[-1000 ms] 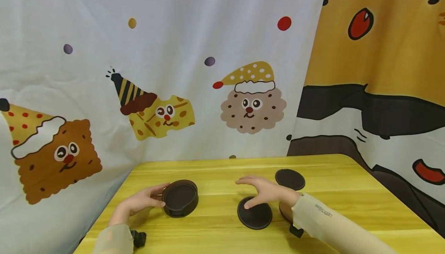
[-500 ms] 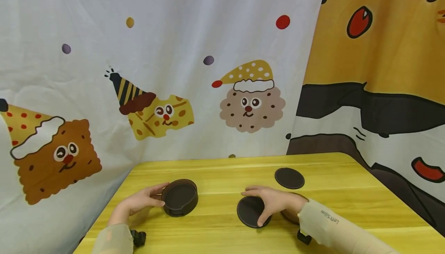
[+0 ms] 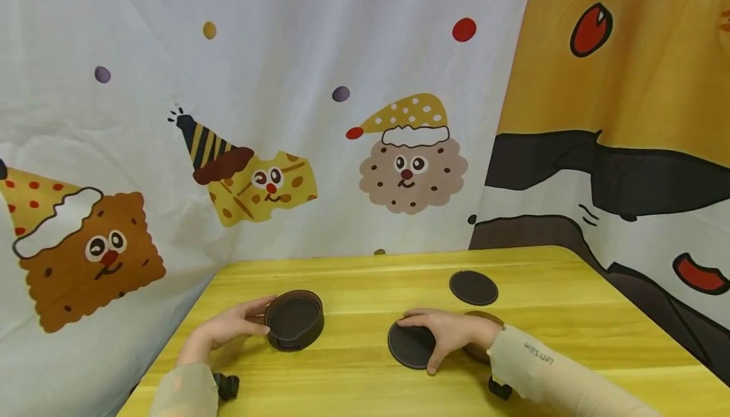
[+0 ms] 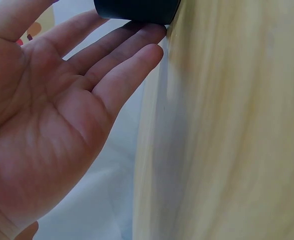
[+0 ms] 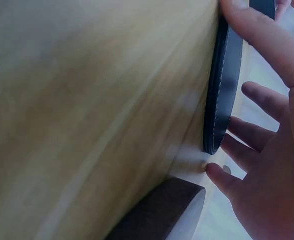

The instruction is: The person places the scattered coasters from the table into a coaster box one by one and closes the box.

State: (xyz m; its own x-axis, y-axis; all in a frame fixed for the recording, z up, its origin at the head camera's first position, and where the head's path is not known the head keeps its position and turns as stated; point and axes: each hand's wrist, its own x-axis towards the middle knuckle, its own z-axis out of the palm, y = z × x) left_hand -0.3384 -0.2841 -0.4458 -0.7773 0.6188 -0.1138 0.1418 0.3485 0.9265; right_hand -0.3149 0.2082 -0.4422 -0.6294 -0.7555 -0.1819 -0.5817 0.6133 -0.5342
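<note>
A dark round coaster holder with a raised wall and a notch at the front stands on the left. My left hand rests against its left side, fingers nearly straight; in the left wrist view the fingertips meet the lower wall of the holder. My right hand spans a black round coaster, thumb at its near edge and fingers at the far one. The right wrist view shows the stitched, layered edge of the coaster between thumb and fingers, tilted in that view.
Another black coaster lies flat behind the right hand. Under the right wrist sits a brown-edged round piece, partly hidden. All of it is on a yellow wood-grain table, with a printed cartoon curtain hanging behind.
My right hand has come down over the coaster, and its thumb has moved from the top to the near edge. The left hand keeps its place at the holder.
</note>
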